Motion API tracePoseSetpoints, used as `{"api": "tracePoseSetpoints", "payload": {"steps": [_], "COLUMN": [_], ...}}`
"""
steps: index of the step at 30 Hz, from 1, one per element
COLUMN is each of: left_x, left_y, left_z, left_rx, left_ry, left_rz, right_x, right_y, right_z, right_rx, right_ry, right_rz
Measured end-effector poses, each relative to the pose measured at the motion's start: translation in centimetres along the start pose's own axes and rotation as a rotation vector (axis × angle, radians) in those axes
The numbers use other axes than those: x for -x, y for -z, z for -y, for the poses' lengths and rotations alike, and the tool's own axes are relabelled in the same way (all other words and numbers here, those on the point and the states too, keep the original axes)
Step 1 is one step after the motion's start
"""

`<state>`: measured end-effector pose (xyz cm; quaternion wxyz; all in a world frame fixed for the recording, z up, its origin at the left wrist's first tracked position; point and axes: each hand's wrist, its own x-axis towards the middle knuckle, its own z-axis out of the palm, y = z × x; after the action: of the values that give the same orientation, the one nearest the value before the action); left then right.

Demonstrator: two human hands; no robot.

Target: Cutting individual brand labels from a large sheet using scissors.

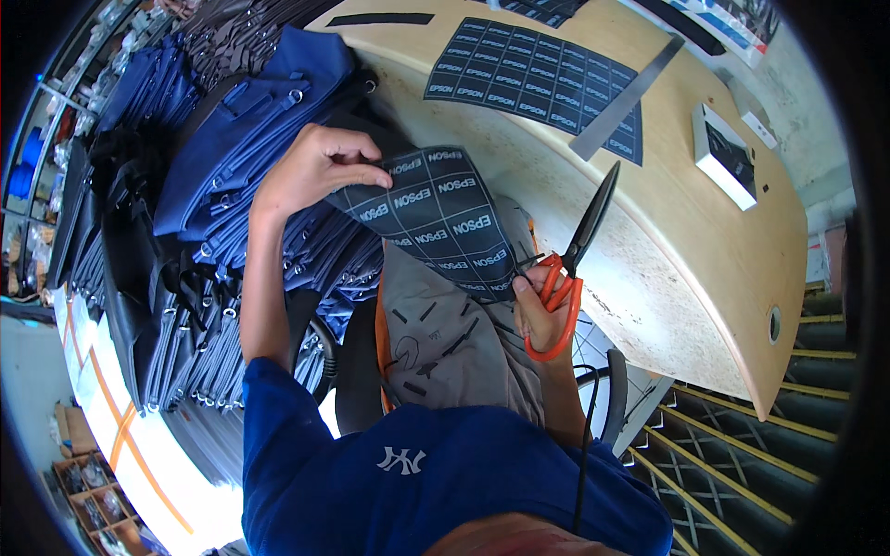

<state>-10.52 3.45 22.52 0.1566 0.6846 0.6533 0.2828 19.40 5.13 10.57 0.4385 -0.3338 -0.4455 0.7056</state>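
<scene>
My left hand [320, 171] pinches the upper left edge of a dark sheet of printed labels [436, 218], thumb on top. Pale lines divide the sheet into rectangles, and it hangs bent above my lap. At its lower right corner is my right hand [542, 310], with orange-handled scissors [562, 310] held in it. The scissors' dark blades point up and away from the sheet, close together. My right thumb and fingertips are at the sheet's corner. Small dark strips [454, 343] lie scattered on the grey cloth [426, 371] over my lap.
A wooden table [723, 278] curves along the right, bearing a larger label sheet [533, 79], a metal ruler [630, 97] and a white box [725, 156]. To the left, blue bags [269, 120] with metal rings are piled high. Black straps [139, 278] hang beside them.
</scene>
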Motion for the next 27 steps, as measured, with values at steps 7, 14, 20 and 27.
{"api": "tracePoseSetpoints", "payload": {"steps": [7,14,20,27], "left_x": [0.4,10.8,16.2,12.7], "left_y": [-2.4,-16.1,-24.0,-19.7], "left_z": [2.8,-3.8,-5.0,-1.4], "left_rx": [-0.358,0.727,1.831,2.186], "left_ry": [-0.186,0.317,0.573,0.513], "left_rz": [-0.491,-0.196,-0.023,-0.923], "right_x": [1.1,1.4,0.8,1.1], "right_y": [-2.3,-1.8,-2.8,-4.2], "right_z": [-1.0,-4.5,-5.3,-3.3], "right_rx": [0.167,0.171,0.098,0.02], "right_ry": [-0.145,-0.26,-0.331,-0.24], "right_rz": [-0.058,-0.254,-0.167,-0.009]}}
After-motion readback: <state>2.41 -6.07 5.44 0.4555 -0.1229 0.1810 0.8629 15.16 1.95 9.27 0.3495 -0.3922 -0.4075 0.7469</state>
